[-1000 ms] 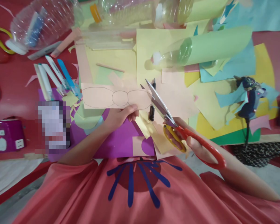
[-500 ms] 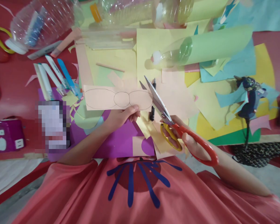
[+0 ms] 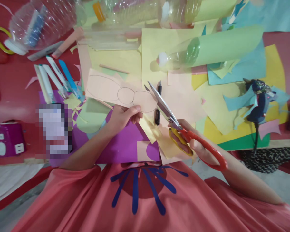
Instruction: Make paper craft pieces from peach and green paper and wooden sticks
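My left hand (image 3: 124, 116) pinches the lower edge of a peach paper strip (image 3: 116, 91) that bears a pencilled bow outline. The strip is tilted, with its left end higher. My right hand (image 3: 192, 143) grips scissors (image 3: 176, 124) with one red and one yellow handle. Their blades are parted and meet the strip's right end. A black pen (image 3: 158, 106) lies on the table just behind the blades.
Loose coloured paper sheets (image 3: 159, 48) cover the red table (image 3: 12, 93). A clear bottle wrapped in green paper (image 3: 207, 48) lies at the back, with more plastic bottles (image 3: 43, 22) at the far left. Several markers (image 3: 55, 77), a glue gun (image 3: 258, 100) and a purple socket block (image 3: 4, 145) lie around.
The paper strip has turned in my left hand, its left end rising. The scissors shifted slightly left toward the strip's right end.
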Available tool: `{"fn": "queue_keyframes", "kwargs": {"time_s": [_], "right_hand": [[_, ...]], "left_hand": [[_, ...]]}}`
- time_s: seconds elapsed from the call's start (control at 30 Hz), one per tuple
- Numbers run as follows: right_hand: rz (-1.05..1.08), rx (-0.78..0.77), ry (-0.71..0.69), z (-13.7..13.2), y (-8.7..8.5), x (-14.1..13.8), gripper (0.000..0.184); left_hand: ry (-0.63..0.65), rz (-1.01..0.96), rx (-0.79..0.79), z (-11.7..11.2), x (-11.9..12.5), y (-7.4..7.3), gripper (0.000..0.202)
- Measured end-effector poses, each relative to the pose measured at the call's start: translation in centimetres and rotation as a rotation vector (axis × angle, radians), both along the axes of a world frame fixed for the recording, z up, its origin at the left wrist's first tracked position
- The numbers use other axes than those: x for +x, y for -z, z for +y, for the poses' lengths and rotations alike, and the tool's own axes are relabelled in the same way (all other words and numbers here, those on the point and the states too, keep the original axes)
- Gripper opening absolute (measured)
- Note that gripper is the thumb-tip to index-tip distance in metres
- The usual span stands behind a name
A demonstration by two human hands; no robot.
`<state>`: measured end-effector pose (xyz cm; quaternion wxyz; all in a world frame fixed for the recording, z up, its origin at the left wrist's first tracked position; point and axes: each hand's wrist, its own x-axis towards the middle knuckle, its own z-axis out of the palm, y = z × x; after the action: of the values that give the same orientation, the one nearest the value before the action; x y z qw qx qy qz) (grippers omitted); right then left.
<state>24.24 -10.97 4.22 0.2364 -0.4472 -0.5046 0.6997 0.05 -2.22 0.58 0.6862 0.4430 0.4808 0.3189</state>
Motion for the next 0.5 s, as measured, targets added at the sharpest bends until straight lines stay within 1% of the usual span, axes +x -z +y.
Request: {"fn": "queue_keyframes", "kwargs": {"time_s": [0.1,0.2,0.33,0.5], "right_hand": [[0.008,-0.055,0.012,-0.02,-0.07,0.16,0.068],[-0.011,-0.080,0.013,0.07,-0.23,0.28,0.072],[-0.021,-0.095,0.019,0.17,-0.39,0.30,0.071],[-0.024,-0.088,0.053,-0.08,0.12,0.33,0.070]], "left_hand": [[-0.032,0.008,0.008,0.17,0.01,0.07,0.027],[-0.034,0.029,0.024,0.31,-0.07,0.06,0.029],[-0.030,0.012,0.046,0.45,-0.11,-0.04,0.031],[-0.039,0.019,0.051,0.60,-0.02,-0.24,0.031]]}}
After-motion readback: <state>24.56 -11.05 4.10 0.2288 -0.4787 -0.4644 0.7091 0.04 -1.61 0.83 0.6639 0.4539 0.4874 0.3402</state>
